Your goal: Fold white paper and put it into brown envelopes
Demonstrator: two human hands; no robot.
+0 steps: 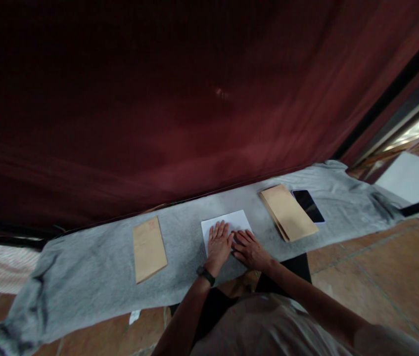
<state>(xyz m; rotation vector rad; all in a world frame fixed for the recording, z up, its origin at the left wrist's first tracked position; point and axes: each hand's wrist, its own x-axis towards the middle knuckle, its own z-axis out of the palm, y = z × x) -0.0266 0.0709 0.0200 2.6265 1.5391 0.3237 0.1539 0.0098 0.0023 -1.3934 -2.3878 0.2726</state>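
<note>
A white sheet of paper (231, 217) lies on the grey cloth in front of me, and both palms rest on it. My left hand (219, 242), with a dark watch on the wrist, is flat on the paper's left part with fingers stretched out. My right hand (249, 248) lies on its right part, fingers spread, the tips close to my left thumb. The hands cover the paper's near part, so I cannot tell whether it is folded. To the left lies a single brown envelope (150, 249); to the right is a stack of brown envelopes (291, 212).
A phone (308, 206) with a dark screen lies beside the right-hand stack. Grey cloth (94, 267) covers the long narrow surface. A dark red wall or curtain (194, 123) rises right behind it. A small white scrap (134, 316) is on the tiled floor (383, 262).
</note>
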